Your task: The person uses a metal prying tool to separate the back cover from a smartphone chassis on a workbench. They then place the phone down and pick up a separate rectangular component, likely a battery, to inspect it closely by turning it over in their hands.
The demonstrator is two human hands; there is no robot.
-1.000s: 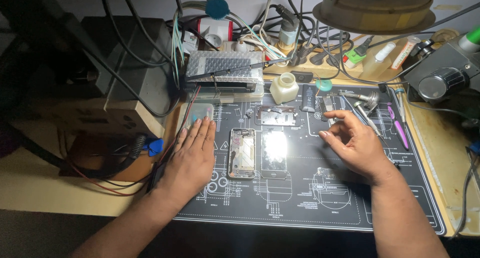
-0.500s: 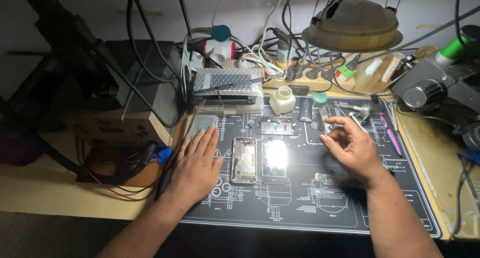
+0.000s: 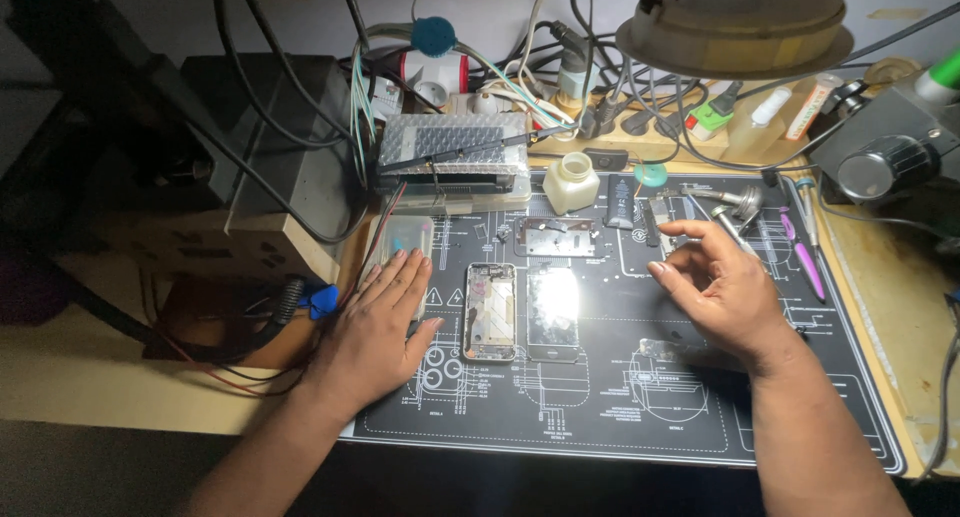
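Just right of the left hand (image 3: 375, 322), which lies flat with fingers spread on the dark work mat (image 3: 600, 417), an opened phone frame (image 3: 491, 312) rests beside a bright phone screen (image 3: 553, 313). The right hand (image 3: 718, 287) hovers right of these, fingers loosely curled, holding nothing visible. Beyond its fingertips lies a small metal plate (image 3: 555, 236).

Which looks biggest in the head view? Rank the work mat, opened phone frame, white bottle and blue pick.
1. Work mat
2. Opened phone frame
3. White bottle, though it sits farther from the camera, so the gap is unsure
4. Blue pick
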